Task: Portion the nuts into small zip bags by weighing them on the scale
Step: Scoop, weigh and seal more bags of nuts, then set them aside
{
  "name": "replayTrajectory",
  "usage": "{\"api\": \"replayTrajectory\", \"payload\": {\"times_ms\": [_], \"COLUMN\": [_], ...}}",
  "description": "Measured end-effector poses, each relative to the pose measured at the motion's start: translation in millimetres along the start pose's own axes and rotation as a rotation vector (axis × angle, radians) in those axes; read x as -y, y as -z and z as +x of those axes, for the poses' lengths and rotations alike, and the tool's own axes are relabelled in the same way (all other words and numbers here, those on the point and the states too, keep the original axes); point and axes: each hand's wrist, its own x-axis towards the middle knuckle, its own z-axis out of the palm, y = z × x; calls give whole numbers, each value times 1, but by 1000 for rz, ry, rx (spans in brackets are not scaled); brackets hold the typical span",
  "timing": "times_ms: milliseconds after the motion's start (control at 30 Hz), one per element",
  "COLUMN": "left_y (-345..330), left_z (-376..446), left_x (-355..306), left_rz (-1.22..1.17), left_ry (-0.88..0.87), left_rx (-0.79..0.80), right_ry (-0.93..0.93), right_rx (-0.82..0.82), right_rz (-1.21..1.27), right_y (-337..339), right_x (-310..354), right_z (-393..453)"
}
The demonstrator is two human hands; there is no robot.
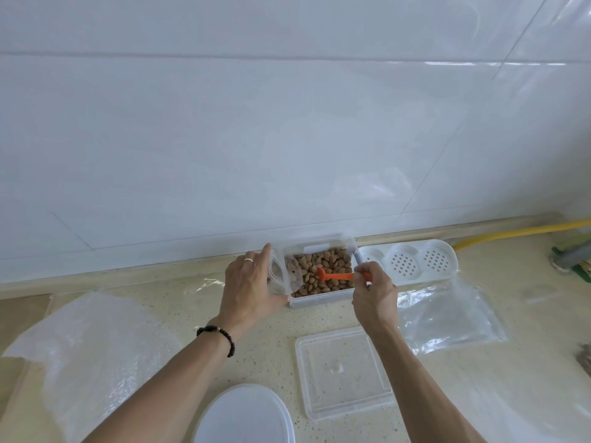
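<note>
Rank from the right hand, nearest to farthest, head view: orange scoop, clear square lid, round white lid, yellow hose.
From the right hand:
1. orange scoop, pinched by its handle, over the nuts.
2. clear square lid, on the counter just below the hand.
3. round white lid, bottom edge, lower left.
4. yellow hose, far right along the wall.

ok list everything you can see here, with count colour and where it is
nut container: 1, clear, by the wall, centre
nuts: many, brown, in the container
scoop: 1, orange, over the nuts
small zip bag: 1, clear, at the container's left end
lid: 1, clear, near front
perforated tray: 1, white, right of the container
round white object: 1, bottom edge
left hand: holds the bag
right hand: pinches the scoop handle
</note>
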Motion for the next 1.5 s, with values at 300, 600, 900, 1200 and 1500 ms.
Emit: {"api": "replayTrajectory", "payload": {"times_ms": [300, 600, 900, 1200, 1500], "left_y": [0, 3, 8, 23, 51], "left_z": [5, 20, 25, 15, -23], "left_x": [2, -13, -34, -40, -68], "left_rz": [49, 98, -14, -114, -194], "left_ry": [-3, 40, 73, 124, 79], "left_rx": [7, 63, 62, 38, 28], "right_ry": [-414, -413, 146, 347, 415], "right_rx": [-137, -172, 27, 45, -70], "right_rz": [417, 549, 275, 165, 68], "right_y": [-1, 24, 27, 53, 89], "right_x": [-3, 10, 57, 72, 84], "right_z": [2, 5, -6, -29, -78]}}
